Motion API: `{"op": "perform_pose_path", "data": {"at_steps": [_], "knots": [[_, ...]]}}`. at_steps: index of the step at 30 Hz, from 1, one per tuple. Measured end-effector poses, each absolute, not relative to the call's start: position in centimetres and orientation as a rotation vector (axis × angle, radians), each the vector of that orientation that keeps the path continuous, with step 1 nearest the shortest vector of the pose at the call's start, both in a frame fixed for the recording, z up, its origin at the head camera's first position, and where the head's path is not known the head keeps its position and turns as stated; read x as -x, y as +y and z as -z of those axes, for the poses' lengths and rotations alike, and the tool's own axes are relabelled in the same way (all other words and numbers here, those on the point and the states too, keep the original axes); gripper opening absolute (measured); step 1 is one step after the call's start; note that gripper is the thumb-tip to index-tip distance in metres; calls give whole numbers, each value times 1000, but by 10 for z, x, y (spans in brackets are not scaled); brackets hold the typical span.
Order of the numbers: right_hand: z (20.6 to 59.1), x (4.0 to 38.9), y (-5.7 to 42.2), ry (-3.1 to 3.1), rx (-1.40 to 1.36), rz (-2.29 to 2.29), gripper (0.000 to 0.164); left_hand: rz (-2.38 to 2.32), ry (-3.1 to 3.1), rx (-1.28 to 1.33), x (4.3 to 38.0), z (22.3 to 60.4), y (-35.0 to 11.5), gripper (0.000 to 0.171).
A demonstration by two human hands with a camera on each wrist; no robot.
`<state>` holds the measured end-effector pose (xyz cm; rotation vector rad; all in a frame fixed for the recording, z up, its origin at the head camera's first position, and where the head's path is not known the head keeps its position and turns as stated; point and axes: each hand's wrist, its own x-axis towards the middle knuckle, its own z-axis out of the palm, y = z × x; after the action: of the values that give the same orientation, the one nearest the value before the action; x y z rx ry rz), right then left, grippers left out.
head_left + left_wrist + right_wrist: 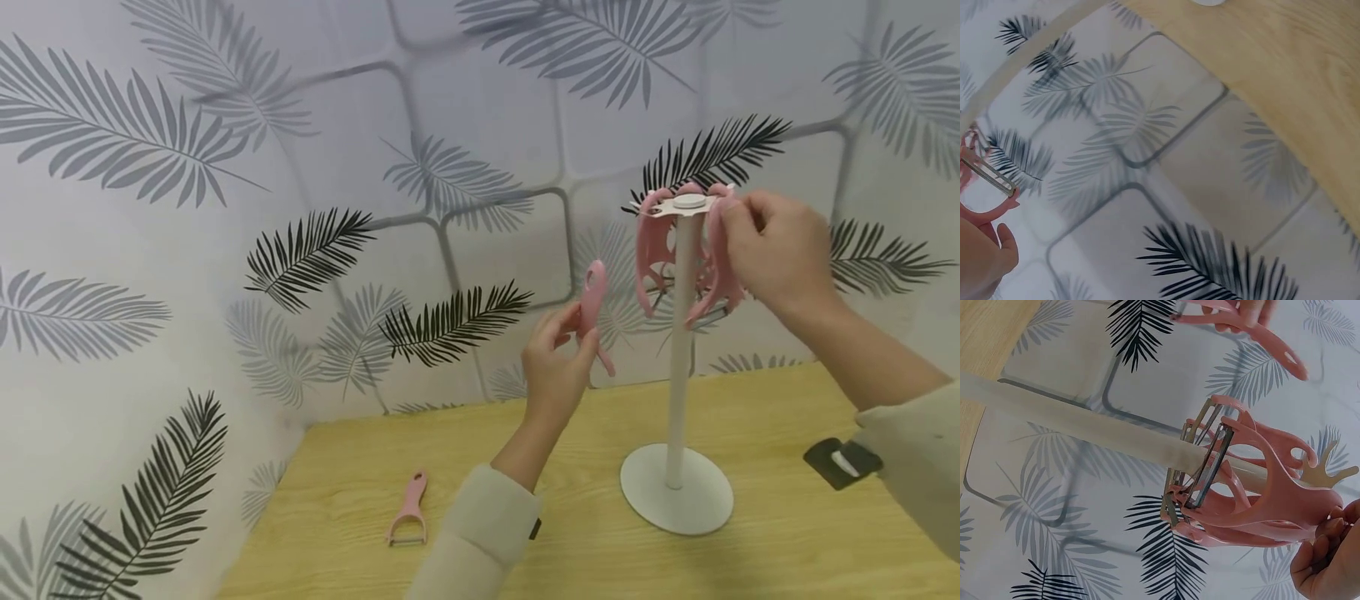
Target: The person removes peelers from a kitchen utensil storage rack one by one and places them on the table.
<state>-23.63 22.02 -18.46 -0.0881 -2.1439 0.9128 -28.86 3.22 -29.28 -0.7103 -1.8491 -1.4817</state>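
In the head view my left hand (555, 358) holds a pink peeler (594, 296) by its handle, to the left of a white stand (681, 350). The metal blade of this peeler (980, 216) shows in the left wrist view. At the stand's top, my right hand (783, 246) pinches the handle end of another pink peeler (717, 254) beside the hooks. Several pink peelers hang around the pole, blades downward, and their frames (1235, 506) crowd together in the right wrist view. Whether the pinched peeler rests on its hook is hidden by my fingers.
One more pink peeler (411, 508) lies on the wooden table (337, 467) at the left. The stand's round white base (705, 508) sits on the table's right part. Behind the table rises a wall (480, 250) with a leaf pattern.
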Motion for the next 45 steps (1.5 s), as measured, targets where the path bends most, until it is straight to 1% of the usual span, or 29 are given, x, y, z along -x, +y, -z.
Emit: {"op": "perform_pose_path", "data": {"at_steps": [18,28,33,41,45], "knots": [[182,239,233,-2207,104,-997,43,1507,-2024,438,303,363,-25,29],[180,242,239,-2225,65,-1003,41,1429,-2073,344,305,388,-47,28],[179,244,243,-2227,88,-1031,41,1402,-2066,273,307,400,-56,26],[180,248,247,-2216,56,-1078,41,1316,-2123,66,303,415,-68,27],[180,249,248,-2202,47,-1092,40,1264,-2212,6,300,422,-72,27]]}}
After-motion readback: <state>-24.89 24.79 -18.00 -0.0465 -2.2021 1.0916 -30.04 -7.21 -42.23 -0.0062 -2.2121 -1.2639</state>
